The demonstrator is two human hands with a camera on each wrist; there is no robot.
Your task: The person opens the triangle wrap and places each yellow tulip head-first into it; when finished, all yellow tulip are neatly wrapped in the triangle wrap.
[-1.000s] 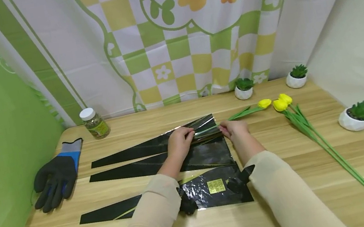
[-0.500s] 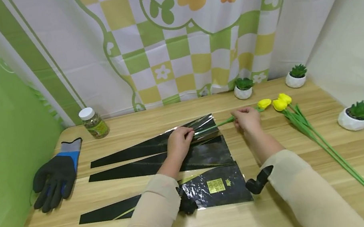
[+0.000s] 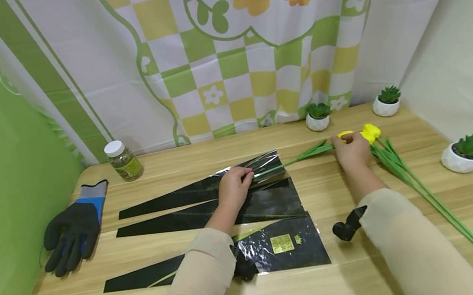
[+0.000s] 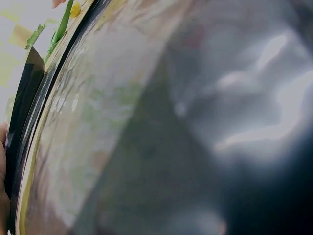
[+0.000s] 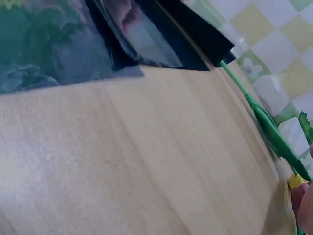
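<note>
Three black flower sleeves with clear windows lie side by side on the wooden table; the far sleeve (image 3: pixel 187 192) has its wide end to the right. My left hand (image 3: pixel 233 188) pinches this far sleeve near its middle. A yellow artificial tulip (image 3: pixel 313 151) lies with its green stem running into the sleeve's wide end. My right hand (image 3: pixel 353 153) grips the tulip just below its bloom, covering part of the bloom. In the right wrist view, the stem and leaf (image 5: pixel 271 129) stretch from the sleeve to my fingers (image 5: pixel 305 203). Glossy film fills the left wrist view.
Two more yellow tulips (image 3: pixel 371 133) lie at the right, close beside my right hand. Small potted succulents (image 3: pixel 317 117) stand along the back and right. A dark work glove (image 3: pixel 72 229) and a white-lidded jar (image 3: pixel 124 161) are at the left.
My right hand has moved right, from the sleeve's mouth along the tulip's stem to its bloom. My left hand has stayed on the sleeve.
</note>
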